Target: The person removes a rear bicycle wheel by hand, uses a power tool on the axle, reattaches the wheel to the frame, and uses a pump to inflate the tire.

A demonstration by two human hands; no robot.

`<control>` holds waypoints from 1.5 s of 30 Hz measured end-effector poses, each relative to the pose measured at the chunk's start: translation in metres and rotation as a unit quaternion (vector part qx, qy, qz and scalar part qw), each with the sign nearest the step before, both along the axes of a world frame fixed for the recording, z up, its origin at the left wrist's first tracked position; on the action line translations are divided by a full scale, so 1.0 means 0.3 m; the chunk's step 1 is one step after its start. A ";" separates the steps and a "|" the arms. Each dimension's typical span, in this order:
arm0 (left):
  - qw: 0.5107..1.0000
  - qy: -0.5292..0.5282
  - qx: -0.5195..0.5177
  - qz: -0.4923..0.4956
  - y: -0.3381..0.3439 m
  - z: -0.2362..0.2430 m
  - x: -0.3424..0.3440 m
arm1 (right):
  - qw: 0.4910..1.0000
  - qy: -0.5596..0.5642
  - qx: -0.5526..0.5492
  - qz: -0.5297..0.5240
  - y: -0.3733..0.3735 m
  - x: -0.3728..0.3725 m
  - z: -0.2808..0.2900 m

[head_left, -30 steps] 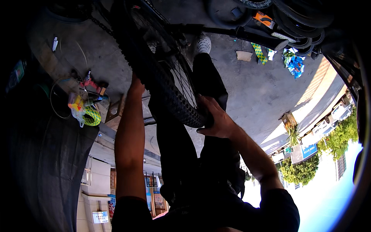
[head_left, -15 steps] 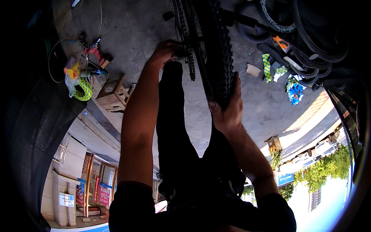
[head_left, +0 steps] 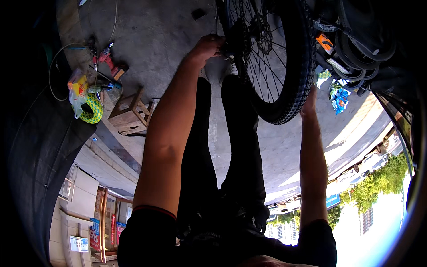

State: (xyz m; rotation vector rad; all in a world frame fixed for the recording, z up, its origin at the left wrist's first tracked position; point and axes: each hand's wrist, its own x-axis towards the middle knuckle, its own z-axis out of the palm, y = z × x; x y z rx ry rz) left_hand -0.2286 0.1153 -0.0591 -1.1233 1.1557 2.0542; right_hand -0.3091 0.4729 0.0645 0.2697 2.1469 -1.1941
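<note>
A bicycle wheel with a knobbly black tyre [head_left: 291, 107] stands tilted ahead of me, its spokes and disc rotor [head_left: 262, 42] facing me. My left hand [head_left: 209, 46] reaches to the dark sprocket and chain area [head_left: 240, 42] at the wheel's left. Its fingers are curled in, and what they hold is hidden in shadow. On the wheel's right side, my right hand [head_left: 310, 102] is against the tyre's outer edge. The tyre and the dark parts behind it hide most of its fingers.
Left on the floor are a red power drill [head_left: 106, 57], a wooden stool [head_left: 130, 113], a yellow-green patterned roll [head_left: 92, 111] and a plastic bag [head_left: 78, 91]. Loose tyres [head_left: 356, 66], an orange tool [head_left: 324, 43] and blue wrapping [head_left: 340, 100] lie at the right.
The wheel has swung right and turned, so its spokes now show. My right hand has moved right, from the tyre's near edge to its outer side. My left hand has shifted right and slightly farther away.
</note>
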 end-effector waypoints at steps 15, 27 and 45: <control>0.997 -0.050 -0.045 -0.037 -0.031 0.061 -0.024 | 0.950 -0.280 -0.126 0.048 -0.298 -0.386 -0.405; 0.998 -0.042 -0.029 0.035 0.010 0.070 -0.093 | 0.967 -0.229 -0.093 0.056 -0.284 -0.385 -0.461; 0.995 -0.060 0.009 -0.075 0.027 -0.018 -0.071 | 0.974 -0.190 -0.050 0.113 -0.175 -0.353 -0.657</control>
